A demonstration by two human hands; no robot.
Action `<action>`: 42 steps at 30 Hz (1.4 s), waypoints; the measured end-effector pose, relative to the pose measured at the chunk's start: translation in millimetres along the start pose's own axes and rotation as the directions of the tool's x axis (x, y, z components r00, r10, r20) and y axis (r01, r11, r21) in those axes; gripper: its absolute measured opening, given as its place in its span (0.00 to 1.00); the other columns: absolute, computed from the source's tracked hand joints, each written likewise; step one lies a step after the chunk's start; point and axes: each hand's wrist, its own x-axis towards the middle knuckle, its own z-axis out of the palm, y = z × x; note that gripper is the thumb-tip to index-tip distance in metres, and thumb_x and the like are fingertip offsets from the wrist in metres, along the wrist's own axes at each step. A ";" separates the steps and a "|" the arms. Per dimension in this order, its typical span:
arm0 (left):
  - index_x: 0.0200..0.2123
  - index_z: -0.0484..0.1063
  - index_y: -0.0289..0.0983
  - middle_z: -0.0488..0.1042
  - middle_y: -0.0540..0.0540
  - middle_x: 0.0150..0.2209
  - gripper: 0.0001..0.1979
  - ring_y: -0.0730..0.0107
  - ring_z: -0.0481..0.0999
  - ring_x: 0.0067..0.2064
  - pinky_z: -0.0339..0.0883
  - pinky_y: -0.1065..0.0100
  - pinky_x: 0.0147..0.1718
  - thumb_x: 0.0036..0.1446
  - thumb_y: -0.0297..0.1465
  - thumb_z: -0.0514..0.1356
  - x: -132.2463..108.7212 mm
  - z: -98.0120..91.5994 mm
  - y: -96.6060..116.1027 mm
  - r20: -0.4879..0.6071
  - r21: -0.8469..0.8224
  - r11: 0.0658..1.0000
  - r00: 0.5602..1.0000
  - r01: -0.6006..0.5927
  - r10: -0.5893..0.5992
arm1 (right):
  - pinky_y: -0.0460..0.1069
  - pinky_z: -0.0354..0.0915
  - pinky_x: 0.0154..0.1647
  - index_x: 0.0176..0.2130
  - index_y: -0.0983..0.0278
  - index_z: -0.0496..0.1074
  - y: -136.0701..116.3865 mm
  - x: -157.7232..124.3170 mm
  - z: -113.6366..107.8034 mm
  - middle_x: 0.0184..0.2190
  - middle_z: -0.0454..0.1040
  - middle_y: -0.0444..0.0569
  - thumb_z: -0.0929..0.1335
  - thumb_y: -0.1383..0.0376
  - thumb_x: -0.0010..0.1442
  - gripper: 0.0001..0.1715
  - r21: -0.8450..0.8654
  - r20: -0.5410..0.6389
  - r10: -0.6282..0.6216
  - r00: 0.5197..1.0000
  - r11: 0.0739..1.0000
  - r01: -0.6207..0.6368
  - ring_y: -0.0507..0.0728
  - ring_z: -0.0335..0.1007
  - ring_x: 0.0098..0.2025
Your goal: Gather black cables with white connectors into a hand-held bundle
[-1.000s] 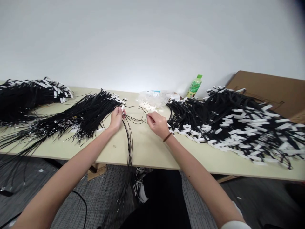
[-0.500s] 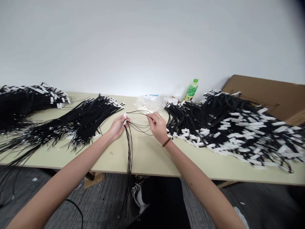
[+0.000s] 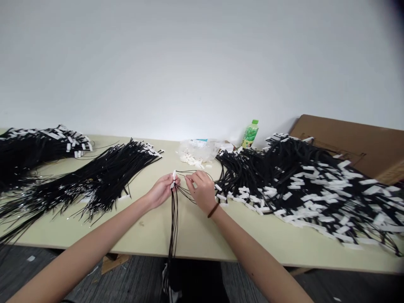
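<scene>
My left hand (image 3: 162, 190) is closed on white connectors (image 3: 173, 180) with thin black wires (image 3: 173, 223) running out of them. Part of the wires hangs down over the table's front edge, while others loop to the right. My right hand (image 3: 203, 190) is close beside it, thumb and fingertips pinched together among the looping wires. Whether one wire lies in that pinch is too small to be sure. Behind the hands, a clear plastic bag (image 3: 206, 150) lies with small white connectors (image 3: 191, 160) spilling from it.
Black wire bundles with white ends (image 3: 116, 172) lie at the left, with another pile (image 3: 38, 147) beyond. A large heap of black wires with white connectors (image 3: 303, 189) covers the right. A green-capped bottle (image 3: 250, 134) and a cardboard box (image 3: 353, 147) stand behind it on the table (image 3: 208, 240).
The camera view has tilted up, so the table sits lower in the picture. My right hand has come nearer to my left, which still holds the connectors.
</scene>
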 end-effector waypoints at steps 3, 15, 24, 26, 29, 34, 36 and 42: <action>0.28 0.61 0.32 0.60 0.49 0.25 0.07 0.78 0.61 0.28 0.54 0.76 0.23 0.51 0.29 0.57 -0.6 -1.2 -2.1 0.000 0.013 1.000 1.000 -0.001 0.001 | 0.45 0.52 0.32 0.28 0.66 0.67 0.6 0.7 1.3 0.25 0.64 0.46 0.61 0.66 0.60 0.11 -0.025 0.011 -0.015 1.000 1.000 0.015 0.50 0.56 0.31; 0.27 0.59 0.33 0.59 0.50 0.25 0.10 0.77 0.59 0.28 0.52 0.74 0.26 0.53 0.34 0.55 -1.4 0.1 -5.2 0.017 0.094 0.993 0.998 0.066 -0.068 | 0.45 0.50 0.29 0.25 0.66 0.64 -2.2 2.7 3.2 0.23 0.61 0.45 0.61 0.67 0.58 0.11 -0.083 0.033 -0.064 0.997 0.994 0.067 0.50 0.54 0.29; 0.26 0.58 0.35 0.58 0.50 0.25 0.12 0.76 0.57 0.28 0.51 0.74 0.27 0.56 0.37 0.52 -2.0 1.9 -4.7 0.007 0.161 0.984 0.996 0.082 -0.084 | 0.45 0.52 0.31 0.26 0.67 0.65 -1.1 1.6 4.1 0.23 0.61 0.46 0.62 0.68 0.57 0.08 -0.045 0.025 -0.034 0.999 0.998 0.035 0.50 0.55 0.30; 0.26 0.58 0.35 0.58 0.50 0.25 0.12 0.76 0.56 0.28 0.51 0.74 0.27 0.55 0.38 0.52 -1.7 2.3 -4.7 -0.014 0.155 0.983 0.995 0.096 -0.095 | 0.45 0.53 0.31 0.27 0.67 0.66 -1.8 2.5 2.8 0.23 0.61 0.46 0.62 0.69 0.57 0.08 -0.017 0.036 -0.029 0.999 0.999 0.029 0.49 0.55 0.29; 0.26 0.59 0.35 0.58 0.50 0.25 0.12 0.75 0.57 0.28 0.51 0.73 0.28 0.54 0.38 0.54 -1.3 2.8 -5.1 -0.025 0.138 0.985 0.995 0.102 -0.099 | 0.45 0.53 0.30 0.27 0.67 0.66 -3.3 3.9 0.6 0.23 0.61 0.46 0.62 0.69 0.57 0.07 0.019 0.038 -0.016 0.999 1.000 0.015 0.49 0.55 0.28; 0.25 0.60 0.35 0.58 0.50 0.24 0.13 0.75 0.56 0.27 0.51 0.73 0.27 0.52 0.39 0.55 -1.4 1.7 -7.0 -0.005 0.144 0.986 0.997 0.080 -0.080 | 0.45 0.53 0.29 0.26 0.67 0.65 -4.9 5.8 -1.6 0.22 0.61 0.46 0.63 0.70 0.56 0.07 0.028 0.032 -0.004 0.999 1.000 0.003 0.49 0.55 0.28; 0.25 0.60 0.35 0.58 0.50 0.24 0.13 0.75 0.56 0.27 0.51 0.73 0.27 0.52 0.39 0.55 -1.6 1.4 -7.4 -0.009 0.139 0.986 0.996 0.090 -0.089 | 0.45 0.53 0.30 0.26 0.67 0.65 -5.3 5.8 -1.8 0.22 0.60 0.46 0.63 0.70 0.55 0.07 0.027 0.036 -0.003 0.999 1.000 0.002 0.49 0.54 0.28; 0.25 0.60 0.35 0.58 0.50 0.24 0.13 0.75 0.56 0.28 0.51 0.73 0.28 0.54 0.38 0.54 -2.2 1.7 -7.2 -0.011 0.147 0.986 0.997 0.079 -0.078 | 0.45 0.52 0.28 0.25 0.67 0.64 -6.3 4.6 -1.7 0.21 0.60 0.46 0.62 0.70 0.55 0.08 0.048 0.061 0.015 0.998 0.999 -0.018 0.49 0.53 0.27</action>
